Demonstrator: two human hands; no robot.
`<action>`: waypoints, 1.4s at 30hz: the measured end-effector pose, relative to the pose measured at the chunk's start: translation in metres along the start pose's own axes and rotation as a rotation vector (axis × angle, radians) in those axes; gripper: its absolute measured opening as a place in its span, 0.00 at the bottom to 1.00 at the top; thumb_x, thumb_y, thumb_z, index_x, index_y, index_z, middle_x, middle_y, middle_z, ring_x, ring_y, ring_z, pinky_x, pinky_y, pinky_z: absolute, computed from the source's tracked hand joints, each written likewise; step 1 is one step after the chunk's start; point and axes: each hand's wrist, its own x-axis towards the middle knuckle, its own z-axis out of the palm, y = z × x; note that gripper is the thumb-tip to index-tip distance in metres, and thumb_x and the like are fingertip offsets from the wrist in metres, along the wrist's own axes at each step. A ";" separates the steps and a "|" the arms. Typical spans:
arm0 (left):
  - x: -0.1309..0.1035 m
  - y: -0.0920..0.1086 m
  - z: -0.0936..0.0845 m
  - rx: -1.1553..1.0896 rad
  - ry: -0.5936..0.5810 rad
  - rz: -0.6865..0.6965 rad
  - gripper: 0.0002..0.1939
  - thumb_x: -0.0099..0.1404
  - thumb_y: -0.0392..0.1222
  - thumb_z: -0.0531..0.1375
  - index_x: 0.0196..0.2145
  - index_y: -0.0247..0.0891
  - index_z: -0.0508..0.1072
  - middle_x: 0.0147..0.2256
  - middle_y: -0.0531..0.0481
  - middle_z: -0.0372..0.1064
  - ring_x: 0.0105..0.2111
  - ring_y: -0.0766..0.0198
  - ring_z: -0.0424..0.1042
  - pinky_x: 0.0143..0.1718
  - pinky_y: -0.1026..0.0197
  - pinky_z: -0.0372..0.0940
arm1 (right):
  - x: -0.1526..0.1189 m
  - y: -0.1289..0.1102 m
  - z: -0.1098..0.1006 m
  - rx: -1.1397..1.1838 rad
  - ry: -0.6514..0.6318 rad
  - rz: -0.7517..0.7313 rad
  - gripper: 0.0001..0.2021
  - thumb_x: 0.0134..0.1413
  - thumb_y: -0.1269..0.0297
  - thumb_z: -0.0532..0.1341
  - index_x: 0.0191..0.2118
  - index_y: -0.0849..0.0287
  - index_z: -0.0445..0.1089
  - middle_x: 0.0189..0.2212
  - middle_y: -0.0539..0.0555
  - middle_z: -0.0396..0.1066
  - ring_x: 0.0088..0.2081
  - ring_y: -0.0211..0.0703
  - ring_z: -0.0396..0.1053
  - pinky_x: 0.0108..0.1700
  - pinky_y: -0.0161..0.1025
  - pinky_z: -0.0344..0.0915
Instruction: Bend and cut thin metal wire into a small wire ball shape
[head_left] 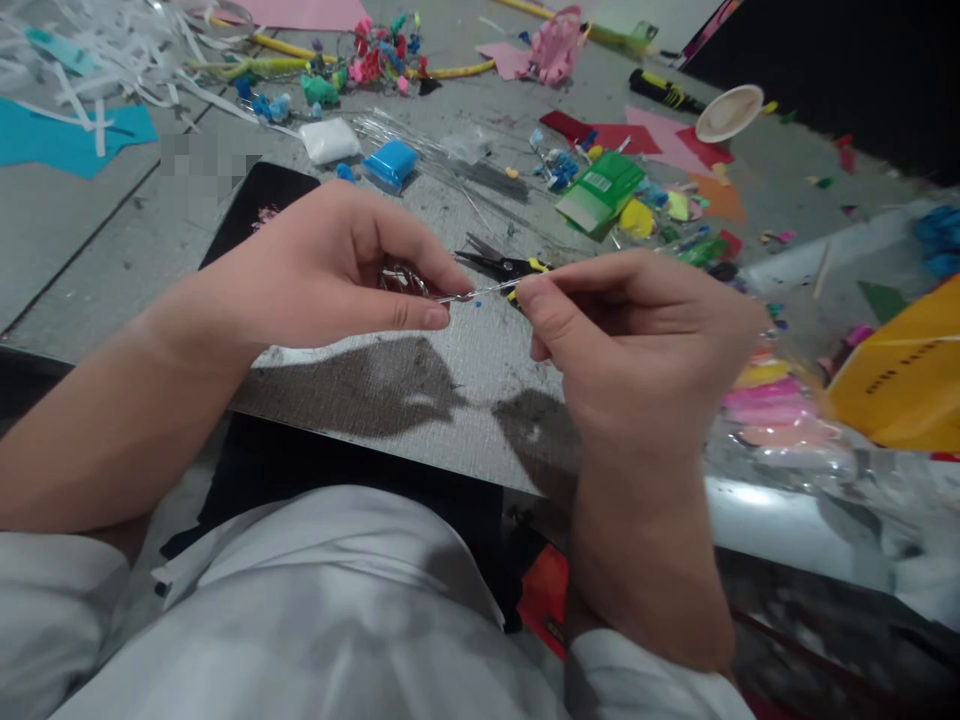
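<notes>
A thin, silvery twisted wire is stretched between my two hands above the table edge. My left hand pinches one end between thumb and forefinger, and a few shiny wire loops show inside its curl. On the other side, my right hand pinches the wire with thumb and forefinger, the other fingers folded in. Just behind the wire lie small black-and-yellow scissors, their handles partly hidden by my right hand. A tiny blue bit rests on the table under the wire.
Beyond my hands lie a white packet, a blue clay packet, loose wires and a green packet. A dark phone-like slab is behind my left wrist. At right are a yellow packet and coloured clay strips.
</notes>
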 end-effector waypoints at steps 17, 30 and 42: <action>0.003 -0.001 0.001 -0.024 0.017 -0.122 0.12 0.67 0.45 0.85 0.41 0.41 0.89 0.39 0.50 0.90 0.47 0.54 0.90 0.47 0.59 0.84 | -0.003 0.005 -0.003 -0.094 -0.049 0.087 0.09 0.59 0.65 0.83 0.30 0.47 0.88 0.20 0.44 0.75 0.20 0.41 0.70 0.22 0.41 0.65; 0.005 -0.003 0.006 0.063 0.051 -0.103 0.08 0.67 0.43 0.81 0.37 0.43 0.88 0.35 0.48 0.87 0.36 0.57 0.84 0.37 0.57 0.76 | 0.002 0.003 0.000 -0.087 -0.164 0.305 0.17 0.53 0.50 0.89 0.25 0.47 0.86 0.15 0.44 0.70 0.14 0.38 0.62 0.15 0.38 0.53; 0.005 -0.002 0.009 0.089 0.118 -0.059 0.07 0.67 0.43 0.80 0.34 0.44 0.88 0.34 0.49 0.87 0.35 0.58 0.83 0.35 0.57 0.73 | -0.005 0.019 0.002 -0.281 -0.044 0.004 0.13 0.58 0.53 0.87 0.30 0.47 0.86 0.23 0.46 0.79 0.24 0.45 0.75 0.30 0.44 0.73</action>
